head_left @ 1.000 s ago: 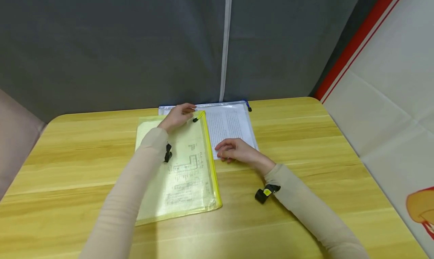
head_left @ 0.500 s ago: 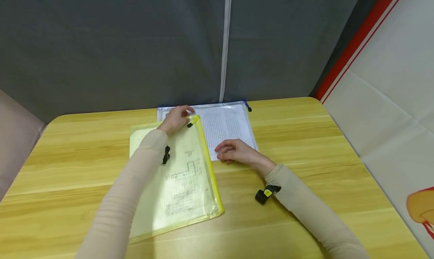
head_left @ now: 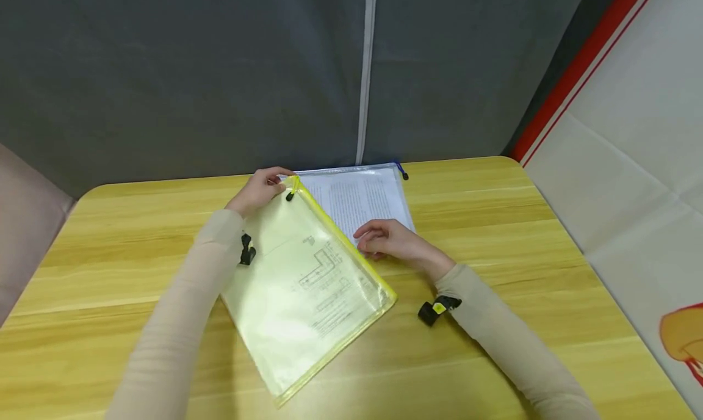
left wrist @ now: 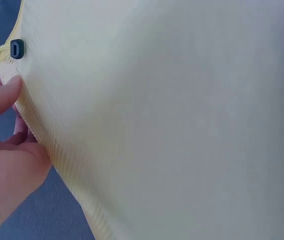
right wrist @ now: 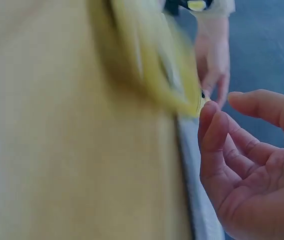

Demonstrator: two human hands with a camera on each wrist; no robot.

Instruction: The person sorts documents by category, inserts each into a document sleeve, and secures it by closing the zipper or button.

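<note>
Lower centre of the head view, the yellow mesh pouch (head_left: pixel 307 286) lies slanted on the bench (head_left: pixel 494 359), its near corner down, its far corner lifted. It looks light, thin and floppy, likely slick on the wood, so the stiffer zipper edge seems the best place to take it. Mid-frame right, the right hand (head_left: pixel 387 242) rests with loosely curled fingers, holding nothing, just beside that edge. Further back, the left hand (head_left: pixel 258 189) pinches the corner by the zipper pull (left wrist: pixel 16 49). Behind, a blue-trimmed pouch (head_left: pixel 365 194) lies flat.
</note>
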